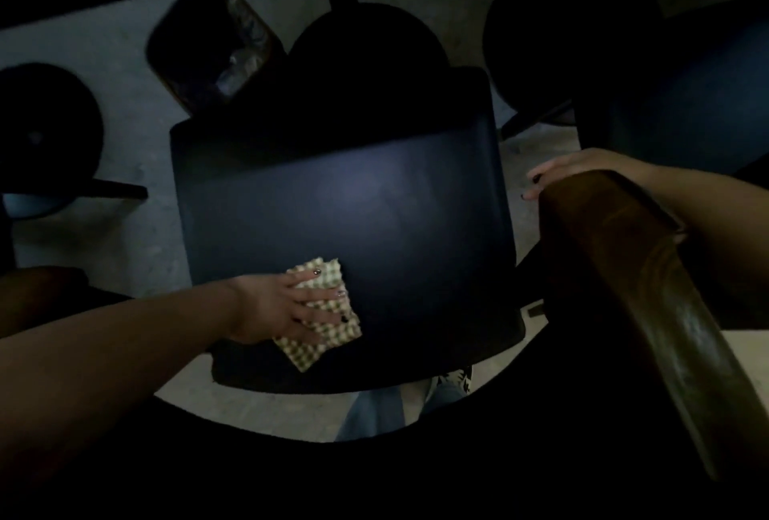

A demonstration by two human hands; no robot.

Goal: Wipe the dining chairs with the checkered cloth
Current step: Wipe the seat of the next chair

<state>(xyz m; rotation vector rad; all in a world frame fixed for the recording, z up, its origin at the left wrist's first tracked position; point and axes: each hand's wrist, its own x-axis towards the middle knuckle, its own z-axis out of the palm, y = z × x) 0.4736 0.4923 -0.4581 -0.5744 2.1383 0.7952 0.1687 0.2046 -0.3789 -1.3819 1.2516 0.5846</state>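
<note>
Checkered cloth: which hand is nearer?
Left. The left hand presses flat on the checkered cloth on the chair seat; the right hand rests on the wooden chair back, apart.

I count two hands: my left hand (283, 307) and my right hand (570, 170). There is one checkered cloth (328, 319). Chairs with dark seats come to two that I can make out: one chair seat (345, 211) in the middle and a second seat (686, 111) at the upper right, only partly in view. I see one curved wooden backrest (632, 290) on the right. Round dark bases number three: one at the left (45, 132), one in the middle (366, 40) and one at the right (570, 20). One bin with a plastic liner (216, 49) stands on the floor (83, 45). In this dim light I cannot count anything smaller.
</note>
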